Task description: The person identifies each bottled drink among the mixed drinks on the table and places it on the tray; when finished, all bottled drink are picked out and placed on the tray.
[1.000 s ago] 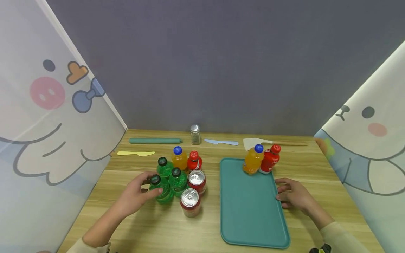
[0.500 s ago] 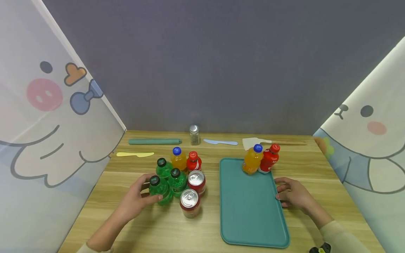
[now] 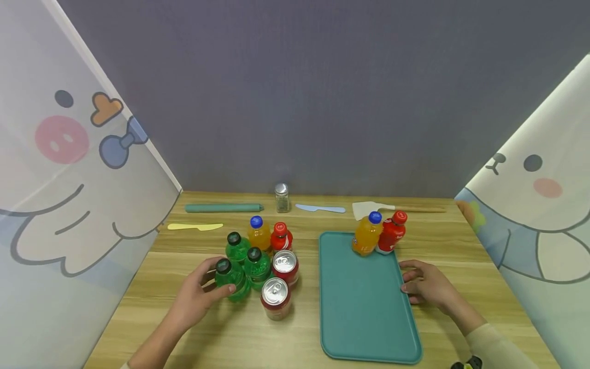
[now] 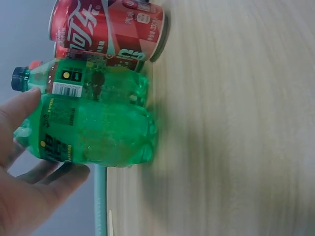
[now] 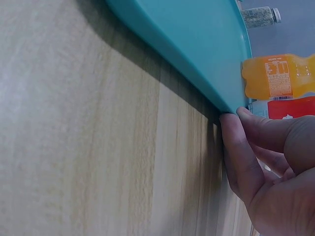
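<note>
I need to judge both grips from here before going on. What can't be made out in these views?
- Left hand on the near green bottle: head view hides the fingers behind the bottle; left wrist view cuts the palm at the frame edge.
- Right hand at the tray rim: fingertips under the rim are hidden in both views.
- Red bottle: mostly behind the fingers in the right wrist view.
- Labels in the head view: too small to read.

small green plastic bottle (image 3: 232,279) with black cap stands upright, body between the curled left fingers (image 3: 220,291).
</note>
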Demonstrator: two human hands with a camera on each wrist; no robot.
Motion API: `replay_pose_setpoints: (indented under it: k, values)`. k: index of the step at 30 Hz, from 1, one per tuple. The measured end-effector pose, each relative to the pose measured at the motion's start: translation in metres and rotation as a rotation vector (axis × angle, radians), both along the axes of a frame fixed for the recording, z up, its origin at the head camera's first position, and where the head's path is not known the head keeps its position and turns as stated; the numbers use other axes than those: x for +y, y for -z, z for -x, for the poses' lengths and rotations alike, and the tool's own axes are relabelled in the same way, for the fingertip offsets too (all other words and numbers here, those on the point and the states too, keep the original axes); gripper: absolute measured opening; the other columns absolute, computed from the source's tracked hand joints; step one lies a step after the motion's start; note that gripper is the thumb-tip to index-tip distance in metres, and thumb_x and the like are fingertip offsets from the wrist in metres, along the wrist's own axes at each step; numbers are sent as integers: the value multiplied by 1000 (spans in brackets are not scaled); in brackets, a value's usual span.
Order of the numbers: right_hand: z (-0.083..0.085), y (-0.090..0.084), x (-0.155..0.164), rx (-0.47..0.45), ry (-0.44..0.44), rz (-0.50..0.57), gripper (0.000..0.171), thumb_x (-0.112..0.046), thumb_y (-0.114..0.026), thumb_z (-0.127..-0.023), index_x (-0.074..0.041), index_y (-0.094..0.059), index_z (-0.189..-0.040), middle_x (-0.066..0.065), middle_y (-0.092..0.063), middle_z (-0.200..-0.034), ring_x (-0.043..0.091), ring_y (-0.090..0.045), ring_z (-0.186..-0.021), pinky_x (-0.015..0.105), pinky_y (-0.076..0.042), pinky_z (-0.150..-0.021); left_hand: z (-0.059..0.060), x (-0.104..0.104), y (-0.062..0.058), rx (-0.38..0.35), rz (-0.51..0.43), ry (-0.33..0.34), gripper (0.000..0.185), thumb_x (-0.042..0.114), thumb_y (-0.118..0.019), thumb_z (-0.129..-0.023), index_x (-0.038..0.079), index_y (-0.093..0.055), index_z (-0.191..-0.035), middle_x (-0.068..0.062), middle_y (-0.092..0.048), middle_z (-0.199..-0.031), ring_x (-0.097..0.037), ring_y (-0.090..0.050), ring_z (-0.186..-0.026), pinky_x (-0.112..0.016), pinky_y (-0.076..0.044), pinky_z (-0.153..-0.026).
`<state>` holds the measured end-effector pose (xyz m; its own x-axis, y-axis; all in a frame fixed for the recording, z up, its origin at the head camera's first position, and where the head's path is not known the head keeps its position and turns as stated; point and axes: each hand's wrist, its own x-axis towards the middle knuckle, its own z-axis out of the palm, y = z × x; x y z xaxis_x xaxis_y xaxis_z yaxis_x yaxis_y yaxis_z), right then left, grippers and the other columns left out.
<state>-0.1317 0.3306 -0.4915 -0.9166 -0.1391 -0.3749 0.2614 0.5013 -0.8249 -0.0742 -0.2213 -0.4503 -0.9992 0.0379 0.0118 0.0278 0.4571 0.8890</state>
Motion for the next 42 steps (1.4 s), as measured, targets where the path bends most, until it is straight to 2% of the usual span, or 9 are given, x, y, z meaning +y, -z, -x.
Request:
replay_pose_setpoints:
  k: [4, 11, 22, 26, 29, 32, 37, 42]
  values:
    - [0, 0, -1, -2, 2, -1, 65, 2, -74, -89, 10, -42, -146, 23, -61, -109, 25, -68, -81, 39, -64, -65, -2, 0, 2, 21, 12, -44, 61, 22, -88, -82, 12, -61, -136, -13, -64, -134, -44, -61, -124, -50, -58, -96]
    - [0, -1, -2, -2, 11, -15, 64, 2, -73, -90, 9, -44, -146, 22, -62, -109, 24, -68, -81, 39, -63, -65, -5, -1, 6, 33, 44, -105, 58, 22, -91, -79, 13, -64, -130, -9, -67, -126, -35, -66, -115, -36, -61, -89]
    - [-2, 0, -2, -3, 16, -11, 64, 3, -73, -89, 9, -43, -146, 22, -62, -109, 24, -68, -81, 39, -64, -64, -10, 0, 2, 41, 39, -126, 56, 22, -91, -79, 13, -66, -128, -9, -66, -127, -34, -65, -113, -32, -62, -85]
    - [0, 0, -2, 0, 12, -8, 65, 3, -73, -89, 10, -43, -146, 22, -61, -108, 24, -67, -81, 39, -63, -64, -10, -4, -2, 50, 56, -129, 56, 23, -91, -80, 13, -65, -129, -8, -66, -126, -35, -65, -113, -35, -62, -85]
    - [0, 0, -1, -4, 18, -6, 65, 3, -73, -89, 9, -43, -146, 22, -61, -109, 24, -67, -81, 39, -64, -64, -10, -5, -7, 73, 75, -125, 55, 23, -91, -80, 13, -66, -129, -6, -66, -124, -31, -65, -110, -36, -62, -85]
    - [1, 0, 0, 4, 7, -3, 65, 3, -73, -90, 11, -42, -146, 23, -61, -109, 23, -67, -81, 39, -64, -65, -10, -6, -14, 97, 102, -125, 54, 23, -91, -80, 15, -67, -127, -2, -67, -122, -22, -66, -105, -33, -62, -85]
    - [0, 2, 1, 17, -2, -6, 64, 2, -72, -91, 11, -41, -146, 24, -61, -110, 24, -67, -81, 39, -63, -64, -10, -7, -32, 105, 128, -124, 53, 25, -89, -81, 16, -66, -128, -1, -65, -124, -6, -64, -101, -25, -60, -83]
    - [0, 2, 1, 13, 2, -5, 64, 2, -72, -91, 10, -42, -147, 24, -61, -110, 24, -68, -82, 40, -63, -64, -10, -6, -52, 132, 150, -120, 54, 26, -89, -82, 14, -66, -129, -1, -64, -123, -4, -64, -101, -24, -60, -82]
